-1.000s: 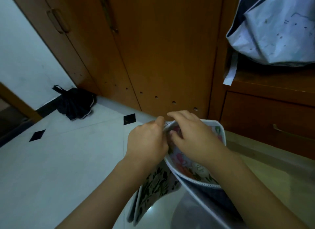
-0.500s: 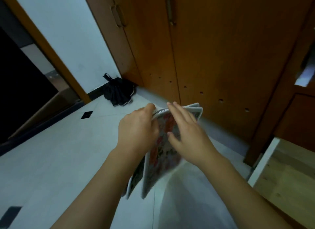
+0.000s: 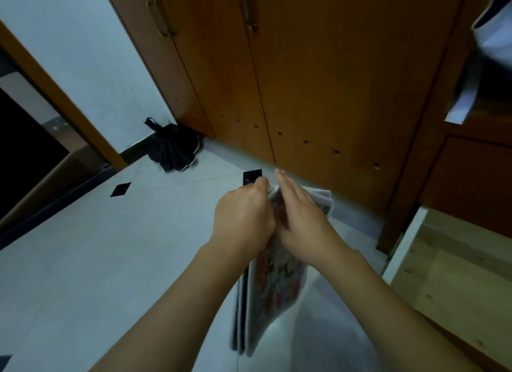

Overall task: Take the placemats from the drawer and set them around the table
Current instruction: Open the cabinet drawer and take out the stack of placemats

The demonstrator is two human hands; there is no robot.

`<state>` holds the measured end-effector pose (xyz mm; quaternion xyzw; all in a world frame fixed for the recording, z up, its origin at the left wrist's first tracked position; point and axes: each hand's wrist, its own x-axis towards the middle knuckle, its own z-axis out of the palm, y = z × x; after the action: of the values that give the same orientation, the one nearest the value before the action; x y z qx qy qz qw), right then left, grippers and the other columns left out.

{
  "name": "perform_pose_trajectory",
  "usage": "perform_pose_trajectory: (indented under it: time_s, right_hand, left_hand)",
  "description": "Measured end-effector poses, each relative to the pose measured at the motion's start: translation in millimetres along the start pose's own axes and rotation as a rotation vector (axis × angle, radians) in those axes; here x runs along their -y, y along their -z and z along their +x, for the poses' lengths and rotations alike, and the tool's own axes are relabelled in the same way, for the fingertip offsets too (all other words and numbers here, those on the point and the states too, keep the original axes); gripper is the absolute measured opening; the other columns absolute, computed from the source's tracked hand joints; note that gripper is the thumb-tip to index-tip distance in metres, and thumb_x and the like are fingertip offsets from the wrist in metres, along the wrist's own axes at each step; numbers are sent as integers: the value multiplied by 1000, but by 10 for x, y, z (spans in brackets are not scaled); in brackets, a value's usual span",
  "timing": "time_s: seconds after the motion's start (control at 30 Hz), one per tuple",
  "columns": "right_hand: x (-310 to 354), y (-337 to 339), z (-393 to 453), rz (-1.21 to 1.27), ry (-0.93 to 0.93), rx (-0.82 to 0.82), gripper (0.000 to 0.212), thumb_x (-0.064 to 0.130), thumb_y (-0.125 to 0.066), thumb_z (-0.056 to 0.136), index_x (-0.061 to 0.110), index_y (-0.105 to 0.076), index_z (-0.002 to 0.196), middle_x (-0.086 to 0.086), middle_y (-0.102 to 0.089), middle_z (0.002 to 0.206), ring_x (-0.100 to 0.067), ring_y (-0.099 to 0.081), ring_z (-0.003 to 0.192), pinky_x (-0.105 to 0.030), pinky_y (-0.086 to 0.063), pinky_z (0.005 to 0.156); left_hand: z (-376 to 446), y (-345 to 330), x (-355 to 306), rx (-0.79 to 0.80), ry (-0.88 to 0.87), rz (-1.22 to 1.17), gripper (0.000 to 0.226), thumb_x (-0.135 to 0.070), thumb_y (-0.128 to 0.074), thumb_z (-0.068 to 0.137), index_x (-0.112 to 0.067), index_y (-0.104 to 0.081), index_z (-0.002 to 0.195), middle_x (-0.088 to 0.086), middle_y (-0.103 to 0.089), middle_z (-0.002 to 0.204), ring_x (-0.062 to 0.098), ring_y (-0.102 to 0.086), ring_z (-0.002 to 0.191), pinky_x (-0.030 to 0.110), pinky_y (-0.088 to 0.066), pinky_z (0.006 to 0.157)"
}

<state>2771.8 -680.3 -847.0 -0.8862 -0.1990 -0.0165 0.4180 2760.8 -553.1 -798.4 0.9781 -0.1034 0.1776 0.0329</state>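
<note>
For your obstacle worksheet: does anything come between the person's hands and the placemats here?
Nothing does. The left hand already grips the placemats at their top edge, and the right hand lies flat against their patterned face. The table is not in view, so the way there cannot be judged.

Black bag point(image 3: 172, 147) on tiled floor point(image 3: 83, 260)

Pale tiled floor point(image 3: 83, 260) with black diamond insets point(image 3: 120, 189) fills seven o'clock, wooden cupboard doors point(image 3: 318, 80) rise at twelve — a white wall point(image 3: 69, 52) at ten, dim light throughout.
</note>
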Motion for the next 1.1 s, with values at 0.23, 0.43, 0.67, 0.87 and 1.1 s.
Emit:
perform_pose_trajectory:
  time_s: [0.23,0.43,0.67,0.87,1.1]
  right_hand:
    - [-436,510,-192,-108,-113,-123,73,16,-54,93,23,-16,155,3,-21,159,-13,-15,146,-37,-19,120]
    - [-794,930,-544,-217,-216,-185,66,22,-50,96,22,-19,155,2,-23,159,-16,-15,146,-35,-20,119]
    - [-1111,1308,-943,-303,-373,-248,65,28,-50,98,25,-18,155,5,-22,159,-14,-13,147,-38,-19,120]
    - [-1229,1356,-1136,-350,-426,-259,65,37,-54,96,26,-24,153,4,-25,158,-15,-16,146,-40,-22,119]
    - [-1391,1304,-1270,-413,-500,-206,71,48,-54,92,31,-21,153,7,-18,160,-15,-9,148,-42,-13,121]
  left_hand:
    - [331,-233,-591,96,-70,-107,8,-19,-54,87,-16,-46,86,4,-54,73,27,-46,61,33,-35,52]
    - [566,-449,-1104,188,-136,-142,16,-26,-61,83,-18,-47,82,3,-54,72,28,-53,65,31,-35,51]
    - [618,-606,-1351,312,-189,-163,19,-30,-62,85,-20,-47,79,0,-53,70,16,-48,59,28,-30,45]
    - [636,-645,-1473,349,-208,-194,28,-29,-63,85,-21,-40,71,0,-48,67,15,-43,56,27,-26,44]
    - [600,-702,-1496,354,-233,-183,29,-25,-62,85,-22,-37,70,-2,-47,66,12,-42,56,27,-25,44]
